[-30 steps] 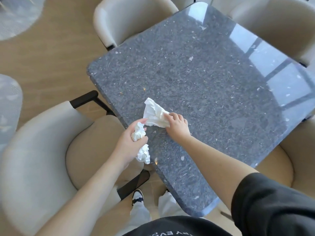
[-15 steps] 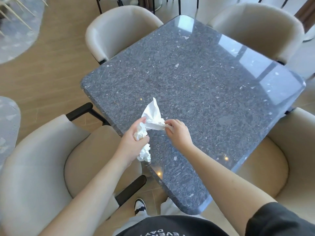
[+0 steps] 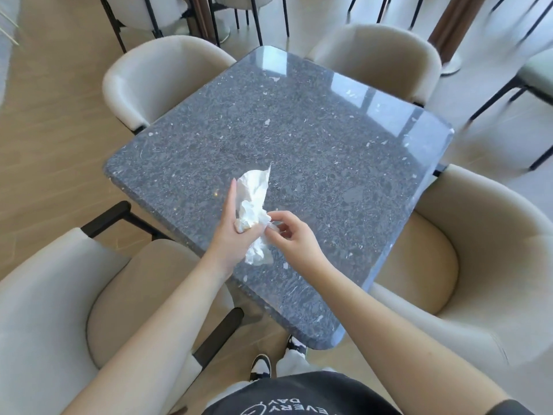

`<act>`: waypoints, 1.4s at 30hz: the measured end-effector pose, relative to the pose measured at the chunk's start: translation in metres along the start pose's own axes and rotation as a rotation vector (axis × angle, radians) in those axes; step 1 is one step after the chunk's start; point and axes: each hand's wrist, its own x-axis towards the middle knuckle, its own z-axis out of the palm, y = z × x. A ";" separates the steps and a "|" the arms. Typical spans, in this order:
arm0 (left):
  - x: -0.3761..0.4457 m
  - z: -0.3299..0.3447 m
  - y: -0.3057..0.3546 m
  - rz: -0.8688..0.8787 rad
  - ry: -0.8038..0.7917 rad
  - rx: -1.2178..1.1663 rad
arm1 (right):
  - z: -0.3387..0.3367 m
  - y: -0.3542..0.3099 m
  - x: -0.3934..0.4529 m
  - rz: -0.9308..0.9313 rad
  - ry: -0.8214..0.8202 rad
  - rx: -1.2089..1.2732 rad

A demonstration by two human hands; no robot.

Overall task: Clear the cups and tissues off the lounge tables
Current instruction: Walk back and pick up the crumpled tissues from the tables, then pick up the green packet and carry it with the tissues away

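Since half a second ago, the tissues have passed wholly into the left hand, whose grip clamps the bunch upright above the surface near its front-left edge; the right hand pinches only the bunch's lower right side, just beside.

Beige armchairs on pale wood floor

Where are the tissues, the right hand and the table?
tissues (image 3: 254, 202): head view, on the crumpled middle.
right hand (image 3: 291, 235): head view, on the back.
table (image 3: 299, 139): head view, on bare top.
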 end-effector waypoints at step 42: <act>-0.168 0.358 0.060 0.163 -0.818 0.075 | -0.268 0.024 -0.366 -0.041 1.081 0.174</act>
